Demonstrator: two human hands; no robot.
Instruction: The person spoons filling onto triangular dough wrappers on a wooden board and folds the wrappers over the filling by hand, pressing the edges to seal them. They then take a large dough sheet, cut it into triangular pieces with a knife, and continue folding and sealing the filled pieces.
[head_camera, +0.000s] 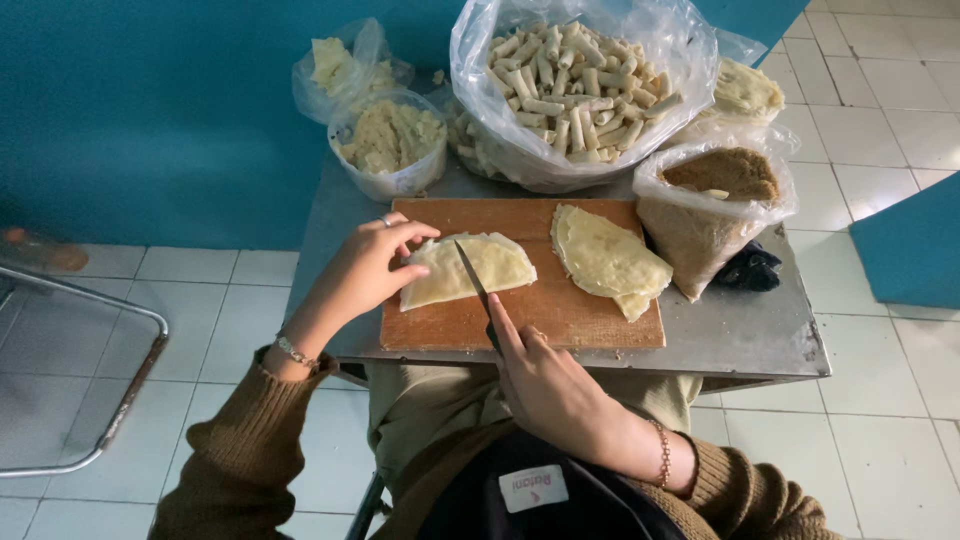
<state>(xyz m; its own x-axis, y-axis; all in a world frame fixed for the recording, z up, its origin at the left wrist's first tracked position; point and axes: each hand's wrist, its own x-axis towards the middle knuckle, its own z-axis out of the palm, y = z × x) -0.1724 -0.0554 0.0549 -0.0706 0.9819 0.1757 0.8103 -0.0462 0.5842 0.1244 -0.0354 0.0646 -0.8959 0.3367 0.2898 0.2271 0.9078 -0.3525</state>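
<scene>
Head view. The left hand (372, 268) presses its fingertips flat on a folded pastry sheet (465, 270) lying on the wooden cutting board (560, 310) at the desk's (760, 335) near edge. The right hand (545, 385) — fingers clamped on the handle — holds a knife (472, 275) with its blade across that sheet. Beside it on the board — a stack of folded sheets (608, 260); behind, a bag of rolled pastries (570, 85).

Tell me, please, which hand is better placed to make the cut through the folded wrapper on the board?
The right hand: it grips the knife, whose blade lies across the folded wrapper. The left hand only pins the wrapper's edge.
</scene>
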